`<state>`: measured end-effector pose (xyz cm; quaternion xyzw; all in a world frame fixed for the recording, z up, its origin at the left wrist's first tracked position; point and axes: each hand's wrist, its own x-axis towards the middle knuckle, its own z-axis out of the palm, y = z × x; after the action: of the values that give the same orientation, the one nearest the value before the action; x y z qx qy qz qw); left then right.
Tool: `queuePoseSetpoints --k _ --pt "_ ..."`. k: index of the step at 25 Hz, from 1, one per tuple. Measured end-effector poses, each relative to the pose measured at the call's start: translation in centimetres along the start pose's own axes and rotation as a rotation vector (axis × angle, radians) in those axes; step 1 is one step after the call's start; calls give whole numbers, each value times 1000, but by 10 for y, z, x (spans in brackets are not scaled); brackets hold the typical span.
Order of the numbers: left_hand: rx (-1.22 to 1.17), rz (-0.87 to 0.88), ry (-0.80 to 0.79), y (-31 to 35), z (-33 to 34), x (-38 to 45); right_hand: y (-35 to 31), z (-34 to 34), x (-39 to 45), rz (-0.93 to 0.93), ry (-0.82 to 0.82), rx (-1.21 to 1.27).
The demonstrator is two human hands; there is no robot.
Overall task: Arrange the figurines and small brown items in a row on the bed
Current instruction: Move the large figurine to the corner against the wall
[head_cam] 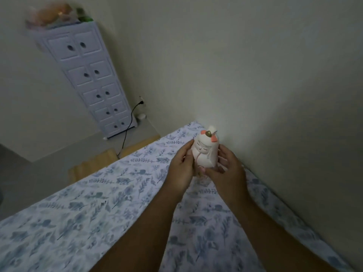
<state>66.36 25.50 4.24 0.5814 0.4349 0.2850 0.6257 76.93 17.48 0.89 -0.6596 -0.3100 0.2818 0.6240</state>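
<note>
A pale pink and white figurine (206, 152) with an orange bow and a small brown stem on its head is held upright above the far end of the bed (98, 213). My left hand (181, 169) clasps its left side and my right hand (227, 171) wraps its right side and base. Something small shows just below the figurine between my hands, too blurred to name. No other figurines or brown items show on the floral sheet.
A tall white drawer cabinet (88, 79) stands in the far corner with soft toys on top. A black cable (127, 130) runs from a wall socket to the floor. A wooden frame (94, 161) edges the bed's far end. The wall (275, 95) runs along the bed's right side.
</note>
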Motion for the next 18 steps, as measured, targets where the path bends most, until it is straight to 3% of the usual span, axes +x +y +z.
queuePoseSetpoints --k 7,18 --pt "68 20 -62 -25 46 112 56 -11 84 -34 184 2" --pt "158 76 -99 -37 43 148 87 9 109 -65 282 -110"
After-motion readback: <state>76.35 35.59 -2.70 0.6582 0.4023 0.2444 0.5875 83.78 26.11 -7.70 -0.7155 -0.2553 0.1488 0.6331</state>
